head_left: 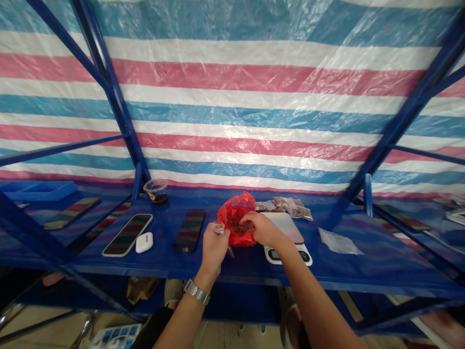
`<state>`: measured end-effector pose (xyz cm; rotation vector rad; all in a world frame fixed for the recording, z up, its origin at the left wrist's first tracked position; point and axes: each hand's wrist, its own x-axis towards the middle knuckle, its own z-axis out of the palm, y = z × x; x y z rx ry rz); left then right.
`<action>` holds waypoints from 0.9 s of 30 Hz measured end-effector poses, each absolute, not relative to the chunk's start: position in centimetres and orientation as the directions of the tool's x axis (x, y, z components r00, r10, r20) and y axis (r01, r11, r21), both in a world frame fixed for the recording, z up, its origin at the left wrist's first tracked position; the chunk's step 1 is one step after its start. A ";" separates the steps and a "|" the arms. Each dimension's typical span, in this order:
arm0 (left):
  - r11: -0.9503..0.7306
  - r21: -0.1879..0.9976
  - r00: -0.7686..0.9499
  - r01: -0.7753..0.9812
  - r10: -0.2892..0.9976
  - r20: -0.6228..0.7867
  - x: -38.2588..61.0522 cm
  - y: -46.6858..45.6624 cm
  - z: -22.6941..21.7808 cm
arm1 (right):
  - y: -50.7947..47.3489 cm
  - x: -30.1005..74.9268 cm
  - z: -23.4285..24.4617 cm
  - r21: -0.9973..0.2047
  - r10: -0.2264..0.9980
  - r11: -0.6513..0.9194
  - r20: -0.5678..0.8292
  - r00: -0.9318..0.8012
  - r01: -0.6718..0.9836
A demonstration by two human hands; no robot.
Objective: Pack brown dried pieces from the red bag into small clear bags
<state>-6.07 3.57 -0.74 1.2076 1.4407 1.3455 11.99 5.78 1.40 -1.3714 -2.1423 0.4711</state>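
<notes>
A red plastic bag stands with its mouth wide on the blue table, small brown dried bits inside. My right hand reaches into it from the right, fingertips pinched among the bits. At the bag's left side, my left hand is closed on a small clear plastic bag, whose lower end with something brown shows below the fingers. Right beside the red bag is a white kitchen scale, its plate bare, partly behind my right hand and forearm.
Several filled clear packets lie behind the scale, flat clear bags to its right. Leftward are a black phone, a white earphone case, another phone and a cup of dark liquid. Blue frame posts flank the table.
</notes>
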 end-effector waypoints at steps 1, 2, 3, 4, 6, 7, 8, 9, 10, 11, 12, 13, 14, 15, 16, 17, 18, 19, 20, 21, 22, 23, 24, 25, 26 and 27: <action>-0.031 0.997 -0.233 0.066 0.971 0.046 -6.0 3.5 -0.7 | 5.7 11.9 1.4 -0.570 0.909 0.418 0.257 -0.329 0.708; -0.040 0.999 -0.240 0.028 0.970 0.046 -5.9 3.5 -0.6 | 5.7 11.8 1.3 -0.582 0.911 0.413 0.261 -0.320 0.700; -0.051 0.999 -0.241 0.004 0.969 0.050 -5.9 3.4 -0.6 | 5.7 11.6 1.2 -0.598 0.914 0.406 0.261 -0.312 0.691; -0.062 0.998 -0.239 -0.013 0.969 0.057 -5.8 3.4 -0.6 | 5.7 11.5 1.1 -0.614 0.917 0.398 0.255 -0.306 0.682; -0.079 0.995 -0.236 -0.053 0.970 0.064 -5.7 3.4 -0.5 | 5.6 11.1 0.9 -0.620 0.924 0.381 0.240 -0.297 0.686; -0.076 0.994 -0.236 -0.078 0.970 0.056 -5.7 3.4 -0.5 | 5.4 11.0 0.9 -0.601 0.926 0.378 0.238 -0.294 0.704; -0.066 0.992 -0.237 -0.103 0.971 0.040 -5.7 3.4 -0.5 | 5.3 10.8 0.9 -0.566 0.926 0.376 0.242 -0.288 0.734; -0.055 0.991 -0.239 -0.125 0.971 0.024 -5.7 3.5 -0.6 | 5.1 10.7 1.0 -0.523 0.927 0.374 0.249 -0.282 0.766; -0.045 0.989 -0.240 -0.143 0.971 0.009 -5.7 3.5 -0.6 | 5.0 10.7 1.2 -0.485 0.926 0.373 0.254 -0.280 0.791; -0.037 0.987 -0.238 -0.158 0.971 -0.002 -5.7 3.5 -0.7 | 4.9 10.6 1.3 -0.464 0.923 0.379 0.256 -0.288 0.801; -0.034 0.985 -0.235 -0.171 0.972 -0.007 -5.6 3.6 -0.8 | 4.8 10.6 1.3 -0.465 0.917 0.394 0.254 -0.307 0.793; -0.037 0.982 -0.231 -0.184 0.973 -0.007 -5.6 3.6 -0.9 | 4.8 10.5 1.3 -0.483 0.908 0.417 0.253 -0.332 0.770; -0.044 0.979 -0.227 -0.201 0.974 -0.002 -5.5 3.6 -1.0 | 4.9 10.5 1.3 -0.510 0.898 0.440 0.258 -0.357 0.739; -0.054 0.973 -0.223 -0.222 0.975 0.003 -5.5 3.7 -1.1 | 5.0 10.5 1.1 -0.537 0.888 0.461 0.268 -0.374 0.707; -0.064 0.966 -0.219 -0.250 0.976 0.008 -5.4 3.7 -1.2 | 5.1 10.5 1.0 -0.558 0.880 0.475 0.279 -0.385 0.681; -0.071 0.957 -0.213 -0.281 0.977 0.010 -5.4 3.8 -1.2 | 5.2 10.5 0.8 -0.574 0.876 0.481 0.288 -0.386 0.663; -0.074 0.947 -0.204 -0.311 0.979 0.009 -5.4 3.8 -1.2 | 5.4 10.5 0.7 -0.586 0.877 0.479 0.296 -0.378 0.654; -0.071 0.938 -0.191 -0.338 0.982 0.005 -5.4 3.8 -1.1 | 5.5 10.6 0.6 -0.597 0.882 0.471 0.302 -0.362 0.650; -0.064 0.930 -0.176 -0.361 0.984 -0.001 -5.4 3.9 -1.1 | 5.6 10.7 0.6 -0.608 0.889 0.458 0.304 -0.343 0.648; -0.055 0.924 -0.164 -0.378 0.986 -0.008 -5.4 3.9 -1.0 | 5.6 10.8 0.6 -0.624 0.898 0.441 0.300 -0.323 0.646; -0.048 0.919 -0.153 -0.392 0.988 -0.014 -5.5 3.9 -0.9 | 5.6 10.9 0.7 -0.641 0.907 0.422 0.293 -0.304 0.641; -0.042 0.913 -0.146 -0.405 0.989 -0.019 -5.5 3.8 -0.8 | 5.6 11.0 0.7 -0.656 0.914 0.407 0.285 -0.290 0.635; -0.038 0.909 -0.140 -0.416 0.990 -0.023 -5.4 3.8 -0.8 | 5.5 11.1 0.8 -0.663 0.917 0.400 0.281 -0.285 0.633; -0.032 0.904 -0.134 -0.426 0.991 -0.028 -5.4 3.8 -0.8 | 5.4 11.2 0.8 -0.660 0.916 0.402 0.281 -0.287 0.635; -0.027 0.900 -0.127 -0.434 0.991 -0.032 -5.3 3.7 -0.7 | 5.3 11.2 0.9 -0.647 0.912 0.411 0.288 -0.293 0.643; -0.023 0.897 -0.120 -0.442 0.992 -0.034 -5.2 3.6 -0.7 | 5.2 11.3 0.8 -0.630 0.906 0.422 0.299 -0.299 0.652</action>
